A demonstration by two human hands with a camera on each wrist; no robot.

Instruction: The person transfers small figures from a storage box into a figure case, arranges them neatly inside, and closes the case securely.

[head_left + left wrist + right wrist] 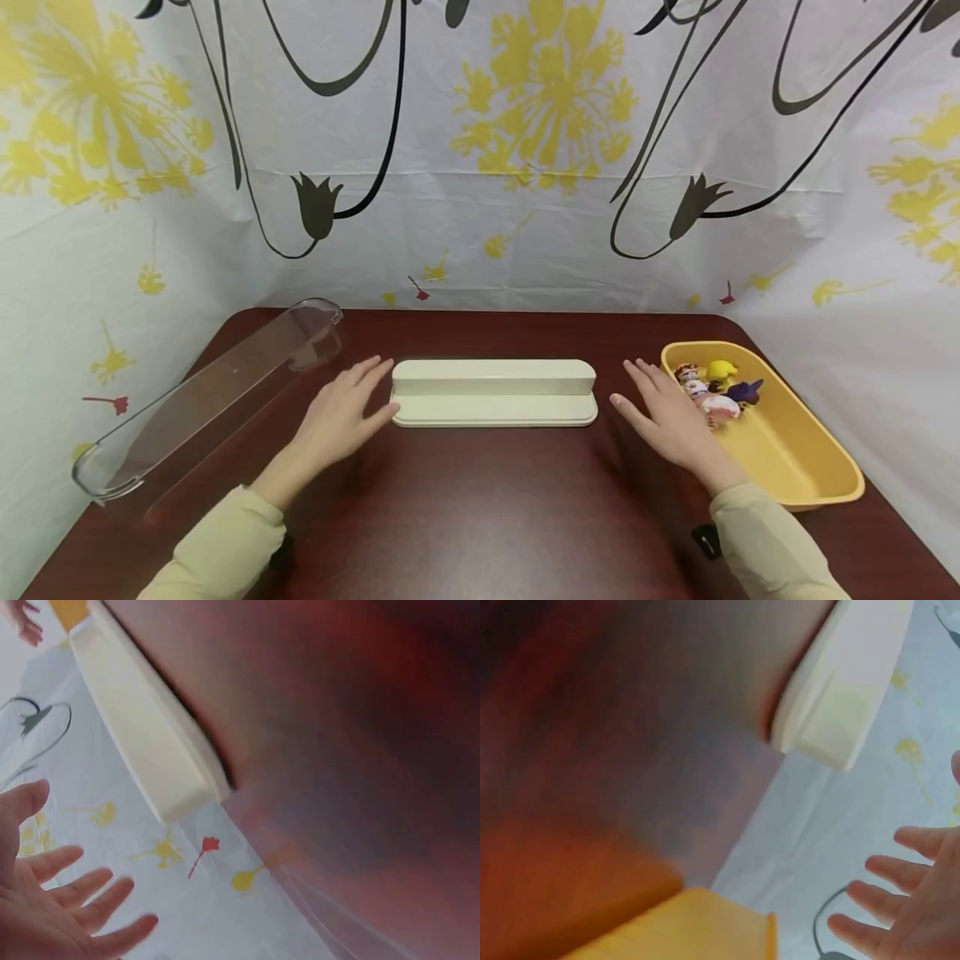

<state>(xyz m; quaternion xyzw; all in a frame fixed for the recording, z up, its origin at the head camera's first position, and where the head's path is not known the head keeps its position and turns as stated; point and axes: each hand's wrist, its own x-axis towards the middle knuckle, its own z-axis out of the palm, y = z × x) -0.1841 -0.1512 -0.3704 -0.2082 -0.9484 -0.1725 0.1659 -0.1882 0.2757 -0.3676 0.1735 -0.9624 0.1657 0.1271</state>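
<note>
Head view: we are looking down at a dark red-brown wooden table with a white curtain printed with yellow flowers hanging behind it.
Central thing: a long cream plastic stepped base is lying in the middle of the table, its long axis running left to right across us.
Left hand: our left hand is hovering flat at the base's left end, fingers straight and spread, holding nothing; the thumb tip seems to be just meeting the base's lower lip, though we cannot tell if it is truly touching.
Right hand: our right hand is hovering flat just off the base's right end, fingers straight, holding nothing, with a small gap showing between fingertips and base.
Key relation: the base is sitting between the two hands, one end facing each palm; the left hand is looking slightly nearer.
Left wrist view: the spread fingers are showing open beside the base's end.
Right wrist view: the open fingers are staying clear of the base's other end; this picture is blurring.
Left side: a long clear plastic cover is lying at an angle, well apart from the base.
Right side: a yellow plastic tray is holding small colourful toy figures, just beside our right hand.
</note>
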